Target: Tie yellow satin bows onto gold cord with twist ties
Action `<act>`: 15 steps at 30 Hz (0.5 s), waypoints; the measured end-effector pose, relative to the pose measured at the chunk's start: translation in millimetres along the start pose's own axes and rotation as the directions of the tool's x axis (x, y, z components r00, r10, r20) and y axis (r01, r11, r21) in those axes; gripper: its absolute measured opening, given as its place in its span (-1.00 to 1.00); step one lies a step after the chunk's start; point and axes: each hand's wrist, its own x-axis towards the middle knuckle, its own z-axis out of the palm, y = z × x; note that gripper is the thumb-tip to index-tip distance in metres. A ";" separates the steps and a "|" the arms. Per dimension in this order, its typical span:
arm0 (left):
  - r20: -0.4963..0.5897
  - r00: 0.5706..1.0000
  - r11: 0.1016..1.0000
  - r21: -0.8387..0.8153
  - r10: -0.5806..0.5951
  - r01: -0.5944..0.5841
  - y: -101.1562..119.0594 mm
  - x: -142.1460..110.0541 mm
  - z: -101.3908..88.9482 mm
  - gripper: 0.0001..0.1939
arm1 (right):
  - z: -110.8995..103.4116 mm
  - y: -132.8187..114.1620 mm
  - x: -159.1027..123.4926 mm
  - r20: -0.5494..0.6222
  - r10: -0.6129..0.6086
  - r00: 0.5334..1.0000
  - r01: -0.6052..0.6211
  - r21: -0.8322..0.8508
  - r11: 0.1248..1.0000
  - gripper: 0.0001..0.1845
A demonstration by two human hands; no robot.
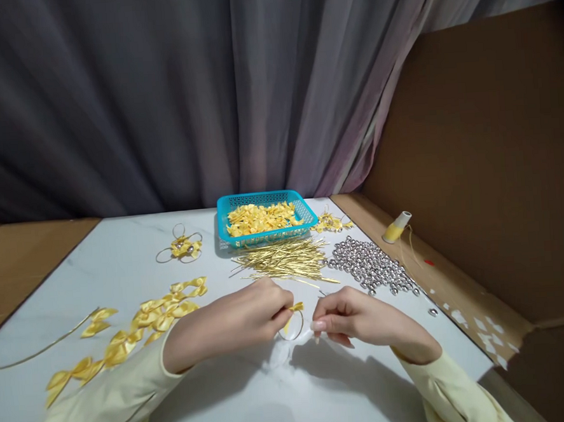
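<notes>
My left hand (271, 304) is closed, pinching a small yellow ribbon bow (296, 307) with a thin gold wire loop (293, 328) hanging beneath it. Just to the right, my right hand (343, 318) has its thumb and fingers pressed together. What lies in that pinch is too small to make out; a short dark tip shows above the knuckles. Beyond both hands lies a heap of gold wire ties (282, 262). A pile of shiny silver beads (371, 263) spreads behind my right hand, and several loose yellow bows (161, 314) lie left of my left forearm.
A turquoise basket (226, 230) of yellow bows stands at the back. Looped bow pieces lie left of it (185, 247) and right of it (330, 222). A thread spool (398, 227) rests on cardboard at right. One long gold wire (42, 350) lies far left. A curtain (184, 102) hangs behind.
</notes>
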 end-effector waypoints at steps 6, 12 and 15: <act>0.039 0.998 0.995 -0.087 0.042 -0.038 1.3 2.3 -6.8 -0.72 | 6.7 -1.3 1.5 -0.148 -0.020 0.989 0.064 0.301 0.951 -0.73; 0.212 0.976 0.909 -0.415 0.057 0.037 -6.5 6.3 -16.6 -0.80 | 19.9 7.0 7.8 -0.264 -0.011 0.965 0.147 0.504 0.851 -0.73; 0.276 0.959 0.813 -0.571 0.064 0.111 -11.8 7.0 -18.8 -0.77 | 30.8 8.5 6.2 -0.356 -0.002 0.935 0.189 0.493 0.849 -0.70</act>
